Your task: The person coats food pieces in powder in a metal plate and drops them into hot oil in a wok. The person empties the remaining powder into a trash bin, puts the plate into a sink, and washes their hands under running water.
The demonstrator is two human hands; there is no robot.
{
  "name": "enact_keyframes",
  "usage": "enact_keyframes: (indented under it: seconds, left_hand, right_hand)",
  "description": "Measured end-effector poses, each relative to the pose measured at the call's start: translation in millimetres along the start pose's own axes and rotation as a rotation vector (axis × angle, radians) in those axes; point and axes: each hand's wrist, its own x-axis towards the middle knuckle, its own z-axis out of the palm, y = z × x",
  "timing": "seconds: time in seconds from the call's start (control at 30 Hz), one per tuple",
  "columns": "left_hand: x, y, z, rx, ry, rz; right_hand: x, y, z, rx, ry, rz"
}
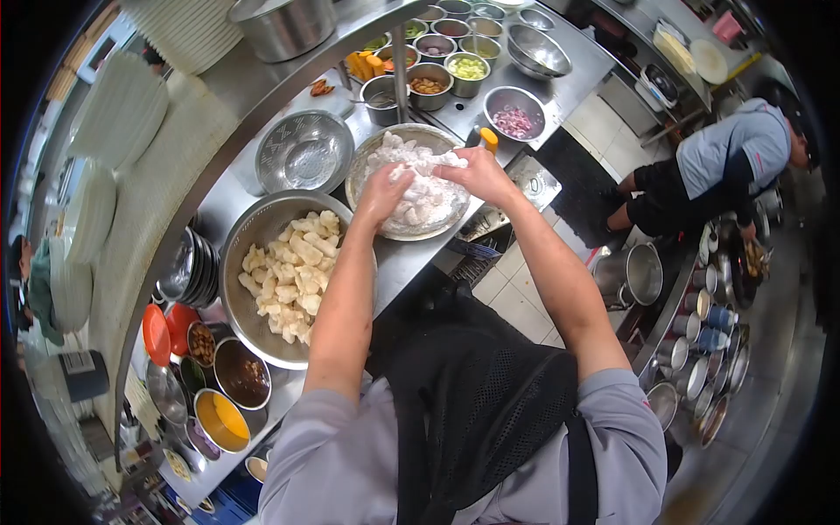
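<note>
Both of my hands are inside a wide metal bowl on the steel counter, among white, flour-coated pieces. My left hand curls round some of them on the near left, its fingertips dusted with flour. From the right, my right hand grips more of the coated pieces, and its fingers are partly hidden in them. Loose flour coats the inside of the bowl. Left of it is a larger metal bowl of pale, uncoated chunks; my left forearm passes over its edge.
A perforated metal bowl stands behind the bowls. Several ingredient containers and a bowl of chopped onion are farther back. Sauce containers sit at lower left. An overhead shelf holds plates. At right, a co-worker stands by a stove.
</note>
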Motion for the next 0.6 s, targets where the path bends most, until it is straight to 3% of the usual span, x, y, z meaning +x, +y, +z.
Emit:
enact_keyframes:
  seconds: [0.1, 0.13, 0.17, 0.27, 0.3, 0.33, 0.37, 0.47, 0.5, 0.53, 0.6]
  left_hand:
    - [24.7, -43.3, -15.9, 0.403, 0.174, 0.168]
    - [28.3, -36.1, -23.3, 0.232, 0.129, -0.002]
    - [22.7, -9.1, -29.0, 0.305, 0.074, 0.063]
    - [21.1, 44.4, -13.1, 0.075, -0.065, 0.129]
    - [16.0, 72.7, -0.9, 0.040, -0.160, 0.244]
    - [33.9, 62.2, 14.0, 0.043, -0.157, 0.345]
    - [29.5, 87.8, 33.7, -0.118, -0.273, 0.206]
    - [10.3, 146.0, 118.8, -0.369, -0.517, 0.321]
    - [8.1, 158.2, 150.4, -0.424, -0.586, 0.359]
    - [-4.1, 179.1, 182.7, -0.396, -0.652, 0.378]
    - [-39.0, 223.6, 249.5, -0.313, -0.796, 0.442]
  right_hand:
    - [-9.9, 15.9, -8.3, -0.055, 0.081, -0.006]
    - [-26.1, 1.6, -24.8, 0.031, 0.021, 0.104]
    - [-32.0, 27.7, -26.2, 0.012, 0.096, 0.022]
    - [-88.8, 53.3, -61.6, 0.001, 0.307, 0.025]
    - [-111.8, 72.9, -69.6, -0.018, 0.457, -0.048]
    - [-144.7, 80.3, -84.2, -0.007, 0.518, 0.043]
    - [-181.4, 85.9, -100.1, 0.013, 0.573, 0.125]
    - [-310.6, 117.9, -139.4, -0.130, 0.850, 0.262]
    - [-364.2, 115.1, -151.1, -0.032, 0.927, 0.336]
    - [-413.1, 122.0, -151.9, -0.140, 1.176, 0.303]
    - [-522.1, 119.7, -158.3, -0.142, 1.364, 0.513]
